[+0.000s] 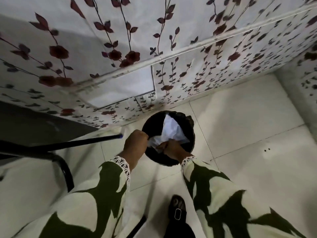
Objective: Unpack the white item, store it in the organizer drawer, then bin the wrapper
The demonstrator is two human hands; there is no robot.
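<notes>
A round black bin [188, 129] stands on the tiled floor in front of me. A crumpled clear-white wrapper [169, 133] lies across its mouth and reaches down inside. My left hand [135, 143] is at the bin's left rim, fingers closed on the wrapper's left end. My right hand [173, 148] is inside the near rim, gripping the wrapper's lower edge. The white item and the organizer drawer are out of view.
A cabinet covered in white cloth with dark red flowers [171, 74] rises right behind the bin. Black chair legs [65, 169] and a dark rod [77, 143] sit to the left. My sandalled foot [177, 210] is below the bin. Pale floor tiles [257, 134] extend right.
</notes>
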